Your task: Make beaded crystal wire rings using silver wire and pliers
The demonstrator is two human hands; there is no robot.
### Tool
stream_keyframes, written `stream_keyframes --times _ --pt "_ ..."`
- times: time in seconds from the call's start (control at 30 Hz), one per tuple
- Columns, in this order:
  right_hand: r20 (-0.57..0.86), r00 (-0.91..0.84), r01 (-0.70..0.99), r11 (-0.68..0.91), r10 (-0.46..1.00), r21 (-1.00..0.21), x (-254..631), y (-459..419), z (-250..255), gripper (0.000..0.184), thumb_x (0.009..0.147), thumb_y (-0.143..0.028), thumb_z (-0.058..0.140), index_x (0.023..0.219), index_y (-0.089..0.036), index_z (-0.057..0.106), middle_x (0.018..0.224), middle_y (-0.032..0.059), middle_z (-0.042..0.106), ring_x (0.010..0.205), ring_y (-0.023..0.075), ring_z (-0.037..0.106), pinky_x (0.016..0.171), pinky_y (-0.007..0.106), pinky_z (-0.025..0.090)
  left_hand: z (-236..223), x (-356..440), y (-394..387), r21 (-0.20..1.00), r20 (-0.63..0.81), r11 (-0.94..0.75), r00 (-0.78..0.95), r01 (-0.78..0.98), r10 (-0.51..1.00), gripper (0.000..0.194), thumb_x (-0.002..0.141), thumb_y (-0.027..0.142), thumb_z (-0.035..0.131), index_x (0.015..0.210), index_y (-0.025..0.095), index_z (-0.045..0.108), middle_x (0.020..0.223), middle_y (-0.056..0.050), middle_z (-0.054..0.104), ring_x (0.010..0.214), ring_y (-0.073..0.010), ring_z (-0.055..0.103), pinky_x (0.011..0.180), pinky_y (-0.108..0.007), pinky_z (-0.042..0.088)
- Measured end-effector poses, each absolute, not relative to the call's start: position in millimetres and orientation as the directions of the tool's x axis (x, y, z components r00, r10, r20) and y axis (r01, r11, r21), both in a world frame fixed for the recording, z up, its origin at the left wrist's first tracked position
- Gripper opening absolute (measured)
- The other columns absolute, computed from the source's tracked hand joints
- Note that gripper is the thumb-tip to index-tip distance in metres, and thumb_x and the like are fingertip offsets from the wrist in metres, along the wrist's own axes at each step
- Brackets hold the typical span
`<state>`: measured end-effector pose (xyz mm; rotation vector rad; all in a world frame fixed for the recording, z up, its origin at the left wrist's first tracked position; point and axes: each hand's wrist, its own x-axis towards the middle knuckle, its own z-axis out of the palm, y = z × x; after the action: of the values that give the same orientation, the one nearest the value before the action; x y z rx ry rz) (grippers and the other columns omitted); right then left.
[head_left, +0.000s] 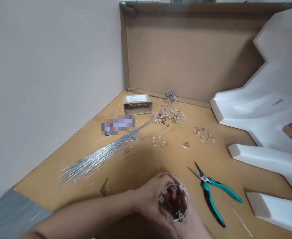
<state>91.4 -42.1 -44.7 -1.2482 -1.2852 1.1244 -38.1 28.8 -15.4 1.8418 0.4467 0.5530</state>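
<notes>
A ring of thin wire with several clear beads point(181, 217) is held upright near the bottom middle. My left hand point(149, 199) curls round its left side, thumb low along the rim. My right hand point(193, 222) closes on the ring from the right, partly hidden behind the ring and my left hand. Through the ring a fingertip and loose wire ends show. To the right, green-handled needle-nose pliers point(205, 181) lie with jaws and handles apart, touched by neither hand.
A bundle of straight wires point(98, 159) lies left. Beaded rings point(158, 141), another beaded piece point(204, 135) and a heap of beaded wire point(169, 114) lie beyond. A small open carton point(137, 104) stands at the back. White foam point(267, 152) borders the right; cardboard point(185, 53) stands behind.
</notes>
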Motion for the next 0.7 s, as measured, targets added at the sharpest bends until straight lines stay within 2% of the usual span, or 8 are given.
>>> stream_keyframes --times 0.17,0.3,0.43,0.57,0.7 --pt "0.093 -0.151 0.188 0.121 0.984 -0.975 102 -43 -32 0.085 0.056 -0.012 0.066 0.13 -0.023 0.025 0.125 0.0114 0.045 0.116 0.0262 0.043 0.097 0.041 0.036 -13 -38 35 0.946 0.195 -0.324 0.832 -0.02 0.519 0.07 0.036 0.066 0.068 0.083 0.017 0.054 0.091 -0.006 0.059 0.093 -0.0219 0.053 0.092 -0.034 0.035" --pt "0.044 -0.208 0.33 0.112 0.977 -0.937 111 -44 -23 0.099 0.053 -0.013 0.067 0.135 -0.021 0.013 0.13 0.0138 0.04 0.119 0.0269 0.039 0.098 0.044 0.031 -12 -39 35 0.937 0.16 -0.347 0.849 0.029 0.503 0.061 0.041 0.064 0.069 0.078 0.017 0.055 0.084 -0.004 0.06 0.086 -0.0197 0.055 0.09 -0.033 0.037" --pt "-0.017 -0.171 0.353 0.046 0.985 -0.934 108 -44 -25 0.108 0.053 -0.014 0.068 0.137 -0.021 0.0 0.12 0.0121 0.049 0.112 0.0249 0.046 0.095 0.042 0.035 -17 -38 30 0.935 0.115 -0.345 0.84 0.089 0.53 0.069 0.038 0.059 0.072 0.089 0.017 0.052 0.086 -0.004 0.06 0.082 -0.0187 0.055 0.084 -0.032 0.04" --pt "-0.042 -0.135 0.254 -0.006 0.99 -0.967 103 -42 -26 0.111 0.055 -0.018 0.067 0.137 -0.017 -0.007 0.109 0.0106 0.057 0.105 0.023 0.053 0.088 0.038 0.042 -17 -36 28 0.93 0.153 -0.36 0.814 0.072 0.56 0.079 0.041 0.054 0.074 0.104 0.015 0.045 0.084 -0.003 0.06 0.074 -0.0162 0.057 0.077 -0.031 0.043" --pt "-0.024 -0.139 0.294 0.018 0.99 -0.956 105 -40 -29 0.107 0.057 -0.017 0.065 0.137 -0.015 -0.007 0.114 0.0133 0.055 0.105 0.0223 0.053 0.088 0.037 0.042 -15 -35 29 0.903 0.19 -0.42 0.794 0.09 0.578 0.078 0.043 0.051 0.074 0.106 0.015 0.045 0.086 -0.004 0.059 0.076 -0.017 0.057 0.079 -0.032 0.043"
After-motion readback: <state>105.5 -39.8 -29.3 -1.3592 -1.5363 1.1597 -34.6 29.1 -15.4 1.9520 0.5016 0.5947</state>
